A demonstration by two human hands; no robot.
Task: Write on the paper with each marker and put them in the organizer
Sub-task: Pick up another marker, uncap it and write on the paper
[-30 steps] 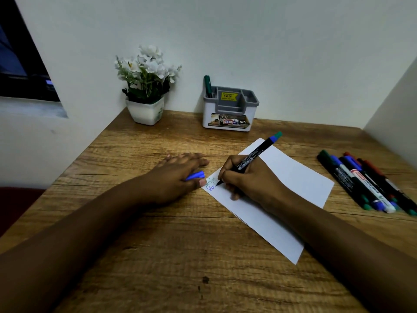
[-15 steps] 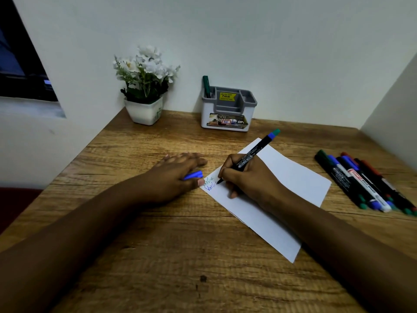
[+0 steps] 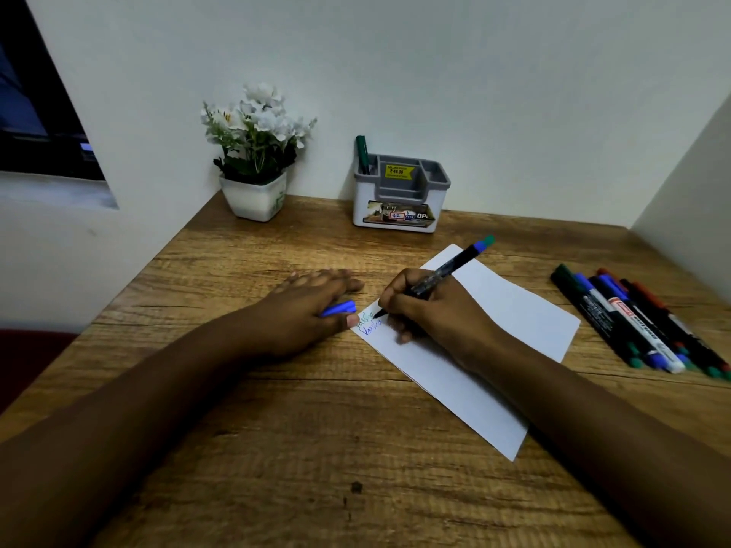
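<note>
A white sheet of paper (image 3: 510, 314) lies slanted on the wooden table (image 3: 300, 448). My right hand (image 3: 431, 314) grips a black marker (image 3: 455, 267) with a blue and green end, its tip on the paper's near-left corner beside green and blue writing (image 3: 368, 324). My left hand (image 3: 304, 310) lies on the table left of the paper, with a blue cap (image 3: 340, 309) tucked between thumb and fingers and the thumb tip at the paper's corner. The white and grey organizer (image 3: 399, 203) stands at the back wall with one green marker (image 3: 362, 154) in its left slot.
Several capped markers (image 3: 633, 326) lie in a row on the right side of the table. A white pot of white flowers (image 3: 257, 197) stands at the back left corner. Walls close the table in at the back and right.
The marker tip has shifted slightly over the writing at the paper's corner. My left hand has stayed in place with the blue cap.
</note>
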